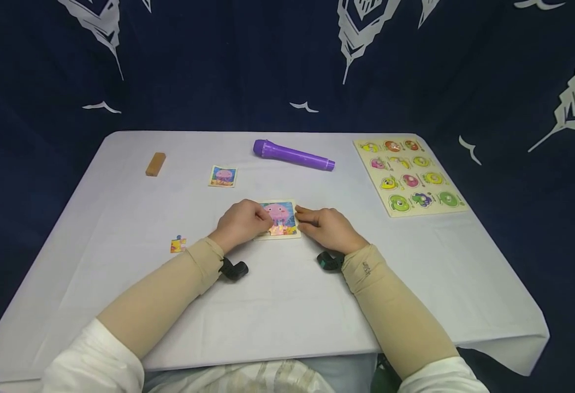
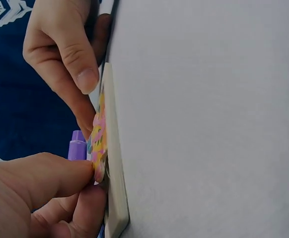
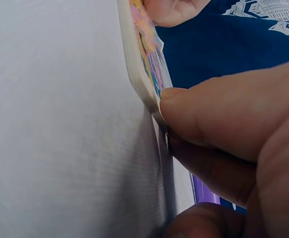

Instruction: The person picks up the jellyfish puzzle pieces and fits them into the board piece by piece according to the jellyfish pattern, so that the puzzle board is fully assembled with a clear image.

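Note:
A small jigsaw board with a pink cartoon picture lies on the table between both hands. My left hand pinches a pink and yellow puzzle piece between thumb and finger at the board's near left part; the piece sits slightly tilted above the board's surface. At the board's right edge, my right hand holds the rim with thumb and fingers, the thumb touching the corner in the right wrist view. A loose yellow puzzle piece lies left of the left forearm.
Behind the board lie a small picture card and a purple toy microphone. A brown wooden block is at the back left. A fruit puzzle board occupies the back right of the white-covered table.

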`<action>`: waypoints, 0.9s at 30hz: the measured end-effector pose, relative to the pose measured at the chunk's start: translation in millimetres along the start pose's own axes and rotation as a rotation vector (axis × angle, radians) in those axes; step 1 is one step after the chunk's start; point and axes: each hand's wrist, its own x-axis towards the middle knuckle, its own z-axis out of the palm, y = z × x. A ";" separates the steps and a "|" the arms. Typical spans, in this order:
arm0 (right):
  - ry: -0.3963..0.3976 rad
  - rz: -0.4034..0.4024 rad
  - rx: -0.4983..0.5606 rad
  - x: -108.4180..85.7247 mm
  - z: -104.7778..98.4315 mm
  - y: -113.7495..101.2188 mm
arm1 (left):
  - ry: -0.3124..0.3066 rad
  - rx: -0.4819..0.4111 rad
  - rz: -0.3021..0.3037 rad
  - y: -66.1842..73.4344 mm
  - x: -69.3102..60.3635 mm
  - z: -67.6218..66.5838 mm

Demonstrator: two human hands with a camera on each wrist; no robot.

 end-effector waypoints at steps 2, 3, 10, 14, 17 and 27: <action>-0.003 -0.002 0.008 -0.1 -0.3 -0.6 | -0.012 0.019 -0.006 0.9 1.6 0.1; -0.004 0.000 0.010 -0.2 -0.3 -0.7 | -0.018 0.030 -0.010 1.3 2.3 0.3; -0.007 0.007 0.013 -0.6 -0.3 -1.2 | -0.002 0.057 -0.025 6.3 8.8 1.1; -0.005 0.013 0.017 -0.4 -0.2 -1.2 | -0.009 0.077 -0.033 8.9 13.7 0.7; -0.007 0.016 0.016 -0.2 0.4 -0.5 | -0.037 0.101 -0.058 9.5 15.3 0.4; -0.010 0.010 0.006 -1.3 -2.2 -2.9 | -0.040 0.137 -0.047 12.6 13.8 2.2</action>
